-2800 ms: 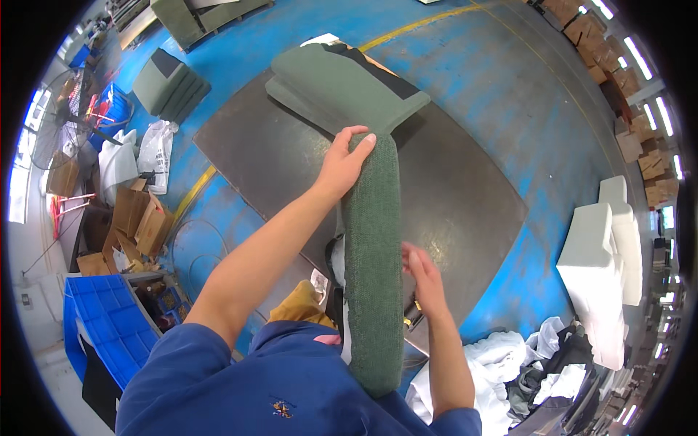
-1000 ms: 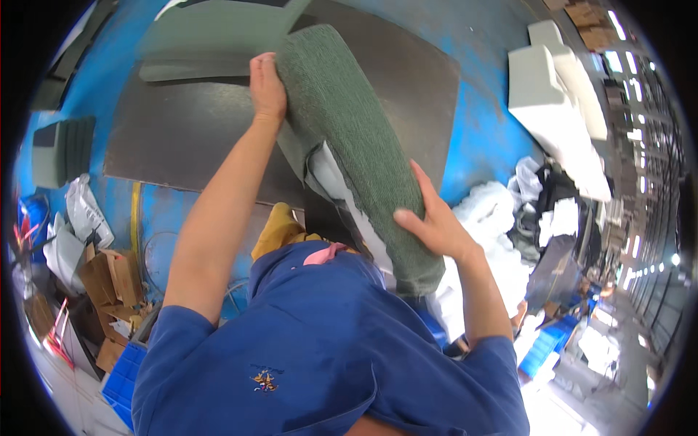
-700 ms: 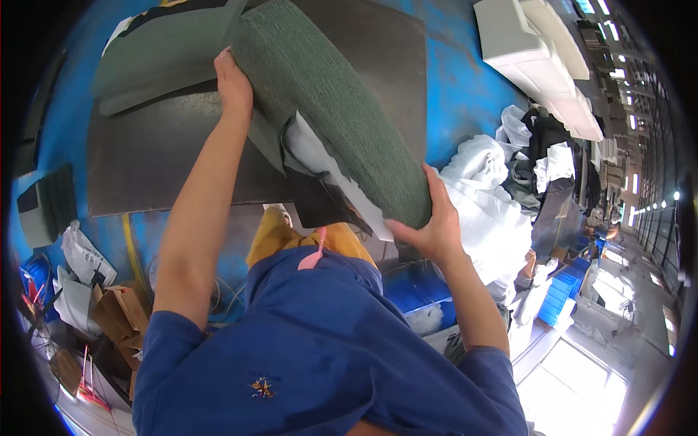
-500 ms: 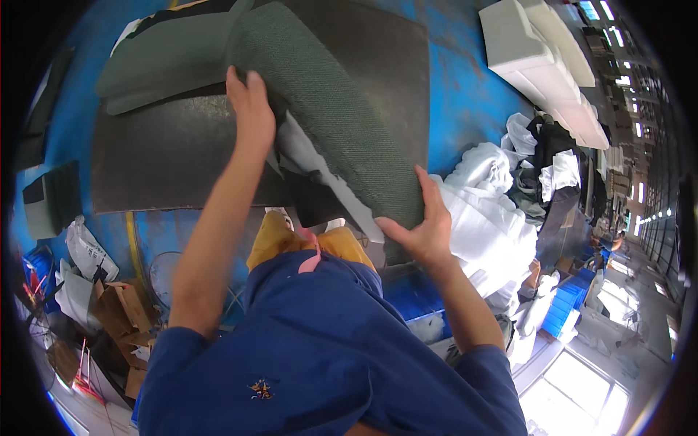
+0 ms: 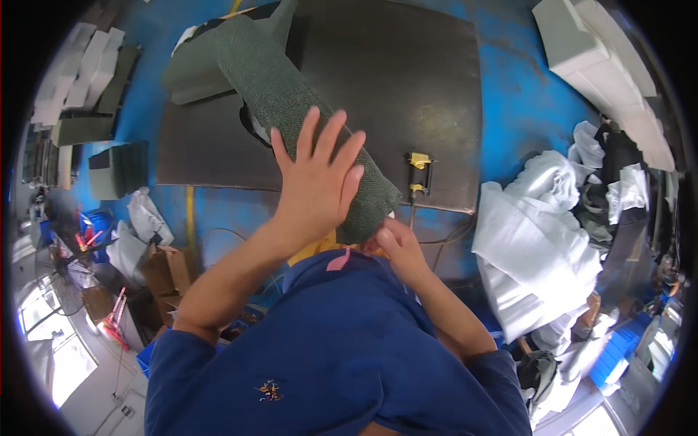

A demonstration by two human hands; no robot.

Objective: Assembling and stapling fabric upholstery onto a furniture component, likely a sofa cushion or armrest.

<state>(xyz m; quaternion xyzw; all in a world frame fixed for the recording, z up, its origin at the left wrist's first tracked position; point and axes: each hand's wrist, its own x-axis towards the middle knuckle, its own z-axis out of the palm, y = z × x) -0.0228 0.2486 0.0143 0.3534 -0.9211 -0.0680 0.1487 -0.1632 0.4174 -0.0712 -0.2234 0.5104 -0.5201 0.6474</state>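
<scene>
A long piece covered in dark green woven fabric (image 5: 283,87) slants across the dark table (image 5: 211,156), its near end close to my waist. My left hand (image 5: 316,182) lies over its lower half, palm down, with the fingers spread. At the near right corner, my right hand (image 5: 398,251) is closed with thumb and fingertips together at the edge of the green cover; part of the fingers is hidden behind it. A dark strap or flap with a pale patch shows along the left side of the piece.
A yellow and black hand tool (image 5: 419,171) with a hose lies on the table's near right part. Another grey-green padded piece (image 5: 193,73) rests at the far left. White cloth (image 5: 534,247) is heaped on the right, near white blocks (image 5: 582,54). Cardboard boxes (image 5: 163,272) stand at the left.
The green piece has turned over, so its pale, open side no longer faces me. My left hand has moved down onto its top, and my right hand has closed at the near end.
</scene>
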